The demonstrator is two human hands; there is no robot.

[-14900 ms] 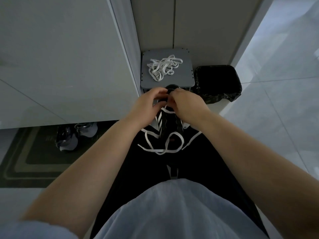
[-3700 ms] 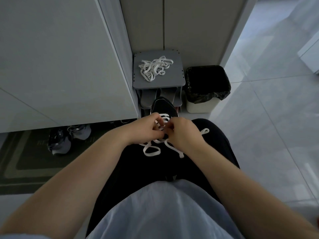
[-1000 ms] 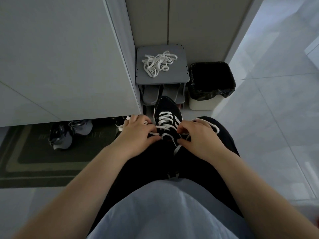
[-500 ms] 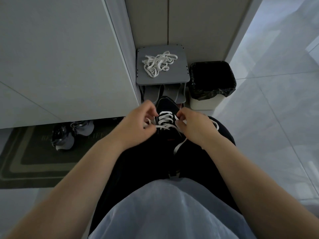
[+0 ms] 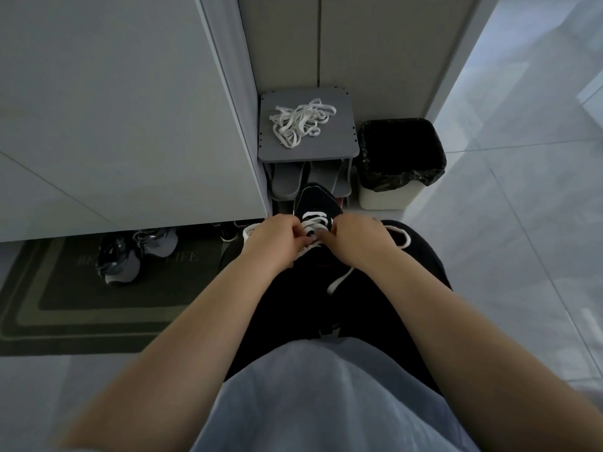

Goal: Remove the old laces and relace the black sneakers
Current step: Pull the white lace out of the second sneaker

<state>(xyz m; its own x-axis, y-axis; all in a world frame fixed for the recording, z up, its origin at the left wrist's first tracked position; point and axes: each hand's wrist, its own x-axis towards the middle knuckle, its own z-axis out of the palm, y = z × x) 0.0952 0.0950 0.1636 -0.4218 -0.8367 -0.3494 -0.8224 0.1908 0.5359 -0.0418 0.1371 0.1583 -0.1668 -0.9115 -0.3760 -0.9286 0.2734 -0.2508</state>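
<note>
The black sneaker (image 5: 318,202) lay on the person's lap, white lace (image 5: 314,220) already crossing its front eyelets, while the left hand (image 5: 275,241) and right hand (image 5: 357,239) each pinched lace at the upper rows. Loose ends hung untied, so lacing seemed partly done. No brand showed; faint lettering on the doormat (image 5: 81,298) ended in "LIFE".

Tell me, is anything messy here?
Yes. A tangled heap of white laces lies on the grey shoe rack, not in any shoe. The black sneaker on the lap is partly laced: a loose lace end trails down while the left hand and right hand pinch the lace.
</note>
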